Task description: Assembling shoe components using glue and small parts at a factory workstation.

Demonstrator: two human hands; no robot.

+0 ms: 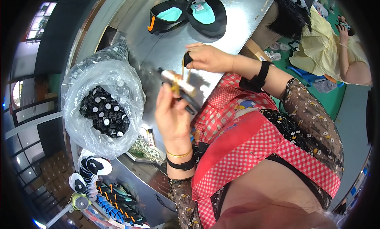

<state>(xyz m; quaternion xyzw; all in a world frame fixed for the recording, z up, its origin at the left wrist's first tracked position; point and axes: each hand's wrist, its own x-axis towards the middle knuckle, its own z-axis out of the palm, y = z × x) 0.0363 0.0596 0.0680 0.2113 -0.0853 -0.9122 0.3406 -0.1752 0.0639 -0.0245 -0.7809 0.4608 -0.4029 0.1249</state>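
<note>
My left hand (174,116) is closed around a slim black and white stick-like tool (180,83), which I cannot identify more exactly. Yellowish cord (175,88) shows beside the tool at the fingers. Just above and to the right, my right hand (208,58) pinches a small black piece (187,59), with a thin yellow cord (184,68) hanging from it toward the left hand. Both hands are over the metal table (146,50). Beyond them stand two black shoes (168,17) with turquoise insoles and orange tabs.
A clear plastic bag (73,106) of small black parts with white round faces (105,110) stands left of my hands. Pale cords (146,149) lie below it. Several black, blue and orange shoes (116,197) are at lower left. Another person (352,64) sits at upper right.
</note>
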